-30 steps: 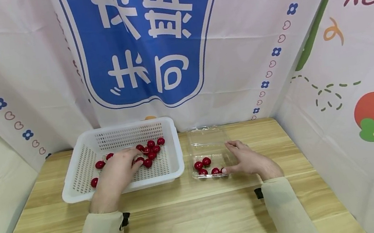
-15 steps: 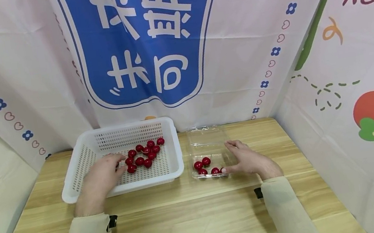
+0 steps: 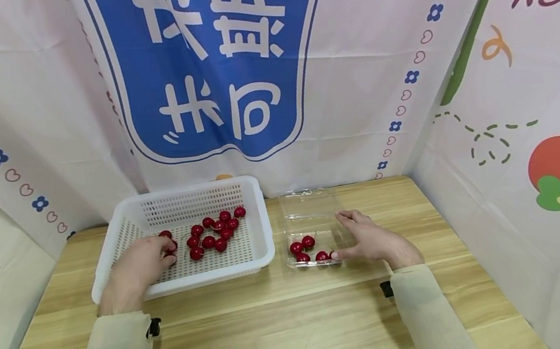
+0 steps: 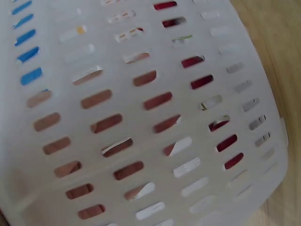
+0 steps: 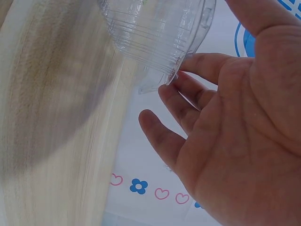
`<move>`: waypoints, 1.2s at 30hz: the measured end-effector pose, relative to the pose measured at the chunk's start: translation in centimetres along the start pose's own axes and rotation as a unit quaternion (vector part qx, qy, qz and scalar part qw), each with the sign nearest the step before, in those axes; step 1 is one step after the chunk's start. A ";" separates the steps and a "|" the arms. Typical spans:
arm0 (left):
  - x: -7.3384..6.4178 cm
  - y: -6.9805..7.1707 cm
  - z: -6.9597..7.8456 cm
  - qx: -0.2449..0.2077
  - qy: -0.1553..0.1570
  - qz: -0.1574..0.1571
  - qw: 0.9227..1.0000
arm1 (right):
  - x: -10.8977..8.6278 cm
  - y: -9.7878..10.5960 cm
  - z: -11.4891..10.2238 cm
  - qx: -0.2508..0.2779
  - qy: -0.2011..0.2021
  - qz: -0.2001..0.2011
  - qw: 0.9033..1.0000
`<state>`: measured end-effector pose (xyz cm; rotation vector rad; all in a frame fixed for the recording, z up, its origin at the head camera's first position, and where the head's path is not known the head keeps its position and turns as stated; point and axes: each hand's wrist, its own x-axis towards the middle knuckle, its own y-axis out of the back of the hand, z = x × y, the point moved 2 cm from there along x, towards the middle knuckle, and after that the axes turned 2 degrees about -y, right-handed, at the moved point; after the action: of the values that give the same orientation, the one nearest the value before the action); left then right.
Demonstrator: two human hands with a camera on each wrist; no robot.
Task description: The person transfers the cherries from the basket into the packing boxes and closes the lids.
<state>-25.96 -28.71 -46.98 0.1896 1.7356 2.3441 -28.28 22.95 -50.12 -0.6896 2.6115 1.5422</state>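
Observation:
Inside the white basket, my left hand bends its fingers down among red cherries. One cherry shows just beyond its fingertips, and more red shows by the thumb. Whether the hand pinches a cherry is hidden. Through the slotted wall, the left wrist view shows parts of that hand and red fruit. My right hand holds the right side of a clear plastic box, thumb at the near rim and fingers farther back. Several cherries lie in the box. The right wrist view shows fingertips against its clear wall.
More cherries lie in the basket's middle and right. Basket and box stand side by side on a wooden table. A printed cloth hangs close behind them, with another cloth at the right.
My left hand has moved left inside the basket, away from the main cluster, uncovering several cherries there. The right hand and the box stay in place.

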 end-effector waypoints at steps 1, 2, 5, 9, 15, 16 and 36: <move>0.1 0.0 -0.1 0.001 0.001 -0.006 1.000 | 0.0 0.0 0.0 -0.001 0.000 0.000 1.000; 0.2 0.0 -0.2 0.003 0.002 -0.012 1.000 | 0.0 0.0 0.0 -0.002 0.001 0.000 1.000; 0.4 0.0 -0.4 0.007 0.005 -0.028 1.000 | 0.0 0.0 0.0 0.000 0.001 -0.001 1.000; 0.5 -0.1 -0.6 0.003 0.008 -0.046 0.999 | -0.1 0.0 0.0 0.004 0.003 -0.002 1.000; 0.6 -0.3 -0.8 -0.020 0.022 -0.070 0.997 | -0.3 0.1 -0.1 0.002 -0.001 -0.003 1.000; 0.6 -0.3 -0.8 -0.022 0.024 -0.072 0.997 | -0.3 0.1 -0.1 -0.001 0.001 -0.002 1.000; 0.2 0.1 0.9 -0.019 -0.009 -0.051 0.998 | -0.1 0.1 -0.2 0.001 0.012 0.002 1.000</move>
<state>-25.95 -27.81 -46.62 0.1129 1.6514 2.2926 -28.18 22.85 -49.85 -0.7085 2.6327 1.5419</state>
